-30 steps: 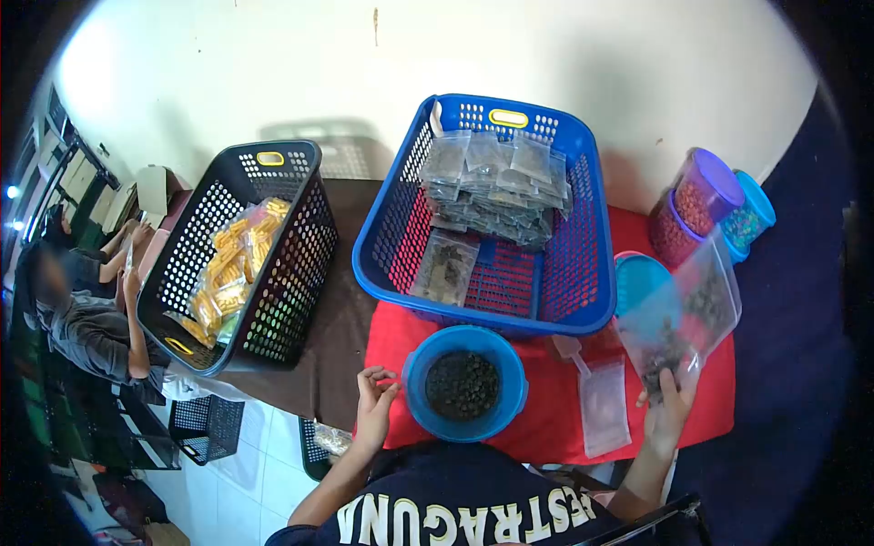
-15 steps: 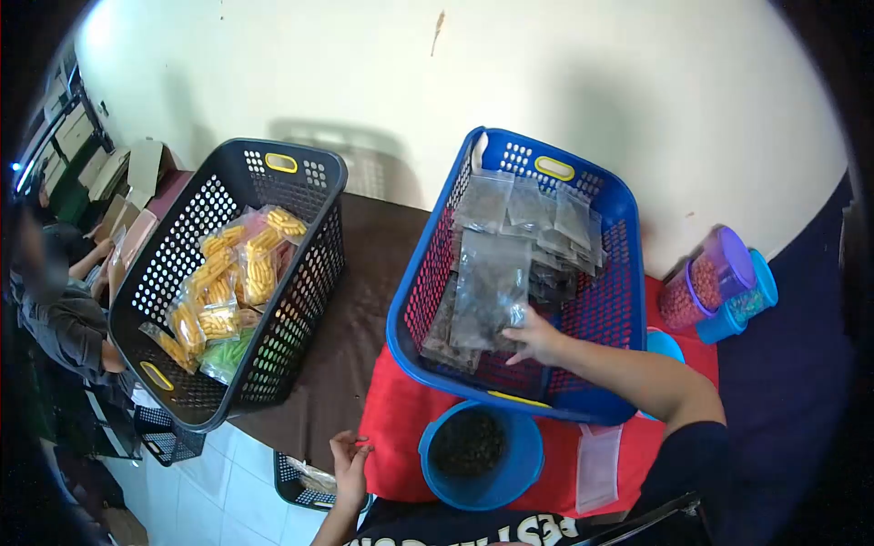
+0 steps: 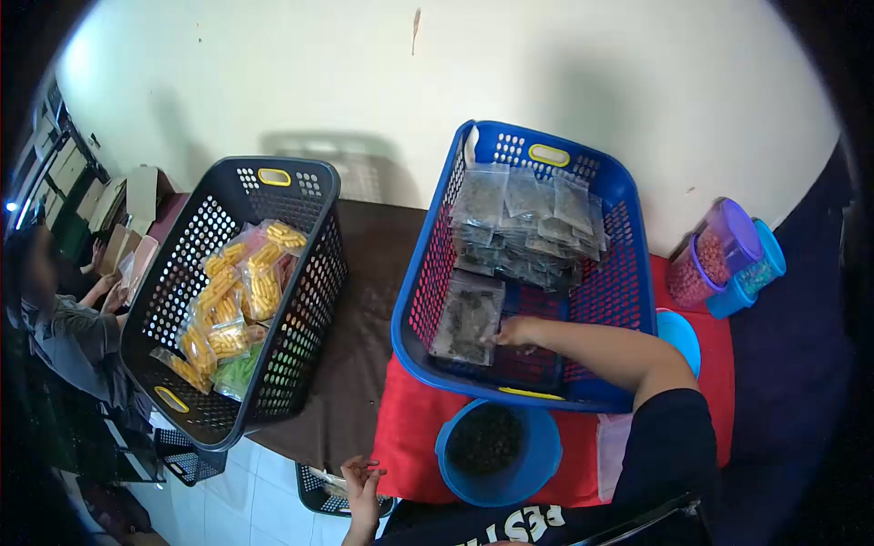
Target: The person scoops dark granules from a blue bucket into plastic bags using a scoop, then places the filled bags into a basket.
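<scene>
My right hand (image 3: 516,333) reaches into the blue basket (image 3: 645,273), its fingers closed at the right edge of a clear packet (image 3: 469,320) with dark, crumbly contents. That packet lies at the near left of the basket floor. Behind it, several similar packets (image 3: 523,214) are stacked in overlapping piles. My left hand (image 3: 363,484) is low in the view, near the edge of the red cloth (image 3: 405,409). Its fingers are loosely bent and apart, with nothing in them. Between my hands and body stands a blue bucket (image 3: 543,464) with dark, crumbly material inside.
To the left, a black basket (image 3: 309,282) holds several yellow-filled packets (image 3: 223,296) and a green one (image 3: 238,369). Lidded tubs (image 3: 719,259) stand at right. A person (image 3: 68,332) works at far left. Another basket (image 3: 314,499) sits below the table edge.
My right hand has moved slightly left with the packet, which was raised and now lies lower in the basket. The stacked packets behind it show more fully. The view has shifted slightly.
</scene>
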`<action>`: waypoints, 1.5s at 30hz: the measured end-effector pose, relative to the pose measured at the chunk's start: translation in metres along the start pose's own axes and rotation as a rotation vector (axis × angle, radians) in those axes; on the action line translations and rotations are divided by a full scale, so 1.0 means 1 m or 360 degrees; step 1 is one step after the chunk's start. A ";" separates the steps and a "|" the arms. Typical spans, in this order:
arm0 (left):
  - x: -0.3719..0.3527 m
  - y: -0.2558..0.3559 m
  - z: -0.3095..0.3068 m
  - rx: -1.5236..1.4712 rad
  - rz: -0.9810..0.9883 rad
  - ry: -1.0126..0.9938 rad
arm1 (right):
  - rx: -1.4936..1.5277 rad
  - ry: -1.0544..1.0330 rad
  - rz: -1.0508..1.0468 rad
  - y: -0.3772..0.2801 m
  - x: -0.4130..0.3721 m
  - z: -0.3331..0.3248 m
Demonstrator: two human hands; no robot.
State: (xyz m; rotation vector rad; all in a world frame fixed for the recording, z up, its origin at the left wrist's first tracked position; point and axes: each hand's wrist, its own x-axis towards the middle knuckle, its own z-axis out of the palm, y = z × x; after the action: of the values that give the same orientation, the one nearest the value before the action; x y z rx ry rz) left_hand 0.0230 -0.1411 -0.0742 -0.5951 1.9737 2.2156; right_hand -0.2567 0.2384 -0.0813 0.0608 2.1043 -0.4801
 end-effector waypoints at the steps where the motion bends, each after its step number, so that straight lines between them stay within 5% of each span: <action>1: -0.003 0.003 0.002 0.0006 0.0007 -0.0022 | 0.0006 0.0019 -0.0002 -0.005 -0.022 -0.004; 3: -0.009 0.006 0.005 -0.0011 0.0010 -0.0045 | -0.1193 0.0677 -0.0488 -0.024 -0.071 -0.007; 7: -0.013 0.020 0.006 0.0093 0.0200 -0.0349 | -0.0835 0.0986 -0.0855 -0.079 -0.247 0.008; 11: -0.010 0.062 0.024 0.0241 0.0382 -0.0644 | 0.0022 0.0877 -0.1094 -0.080 -0.405 0.065; 13: -0.013 0.108 0.033 0.0740 0.0822 -0.1007 | 0.0841 0.1058 -0.2410 -0.030 -0.411 0.141; 15: -0.013 0.149 0.038 0.0576 0.1152 -0.1608 | 0.0771 -0.0319 -0.3490 0.011 -0.387 0.180; 17: -0.018 0.192 0.041 0.0244 0.1524 -0.2110 | 0.2131 0.0229 -0.3311 0.054 -0.334 0.300; 18: -0.022 0.209 0.043 0.0228 0.1501 -0.2167 | 0.2319 0.0243 -0.2747 0.051 -0.335 0.328; 19: -0.028 0.225 0.044 0.0138 0.1846 -0.2401 | 0.2465 0.0230 -0.2178 0.045 -0.336 0.348; 20: -0.034 0.237 0.045 0.0030 0.2201 -0.2616 | 0.2696 0.0271 -0.1894 0.033 -0.327 0.367; 21: -0.044 0.247 0.049 0.0010 0.2180 -0.2667 | 0.2916 0.0314 -0.1606 0.018 -0.311 0.383; 23: -0.075 0.254 0.060 0.0020 0.2624 -0.2369 | 0.2929 0.0554 -0.1147 0.005 -0.276 0.410; 27: -0.113 0.235 0.089 -0.0580 0.2909 -0.1830 | 0.3216 0.1001 -0.0765 -0.009 -0.244 0.441; 29: -0.118 0.233 0.099 -0.0523 0.2902 -0.1884 | 0.2948 0.1307 -0.0322 -0.003 -0.243 0.446; 31: -0.123 0.224 0.107 -0.0704 0.3001 -0.1819 | 0.2835 0.1437 -0.0289 0.025 -0.239 0.461; 33: -0.145 0.209 0.103 -0.0542 0.2616 -0.1742 | 0.2726 0.1532 -0.0171 0.049 -0.249 0.459; 35: -0.150 0.197 0.121 -0.0841 0.2931 -0.1431 | 0.2779 0.1673 -0.0152 0.076 -0.260 0.451; 38: -0.149 0.182 0.120 -0.0625 0.2780 -0.1574 | 0.2581 0.1723 -0.0073 0.140 -0.259 0.448; 39: -0.151 0.177 0.118 -0.0486 0.2702 -0.1750 | 0.2247 0.1951 -0.0055 0.173 -0.244 0.455; 40: -0.170 0.178 0.108 -0.0061 0.2263 -0.1716 | 0.1898 0.2166 -0.0041 0.202 -0.235 0.457; 41: -0.169 0.173 0.123 -0.0057 0.2272 -0.1701 | 0.1890 0.2161 -0.0056 0.226 -0.233 0.452; 43: -0.151 0.159 0.152 -0.0404 0.2848 -0.1571 | 0.0871 0.2312 0.0597 0.266 -0.232 0.434; 45: -0.144 0.145 0.163 -0.0063 0.2786 -0.1646 | 0.0720 0.2303 0.0708 0.291 -0.236 0.416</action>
State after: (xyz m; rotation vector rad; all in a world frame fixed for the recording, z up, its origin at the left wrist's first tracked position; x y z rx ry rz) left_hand 0.0706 0.0213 0.1247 2.5433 1.6595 1.9296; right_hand 0.2736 0.3907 -0.1777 1.4854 3.1186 -0.7272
